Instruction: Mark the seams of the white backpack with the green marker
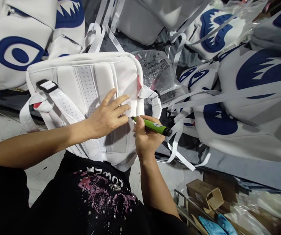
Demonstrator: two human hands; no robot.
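Note:
A white backpack (125, 73) lies with its padded back panel and straps facing up, close to my body. On that panel rests my left hand (108, 116), palm down with its fingers spread. Just right of it, my right hand (147, 133) holds a green marker (152, 126) with a black end. The marker's dark tip points left, near the fingertips of my left hand, over the panel. Whether the tip touches the fabric I cannot tell. A white strap with a black buckle (47, 86) crosses the bag's left part.
White bags with blue eye shapes (20, 54) lie at the upper left, and more white and blue bags (253, 107) are piled at the right with loose straps. Clear plastic wrap (155, 70) sits behind the backpack. An open cardboard box (204, 194) is at the lower right.

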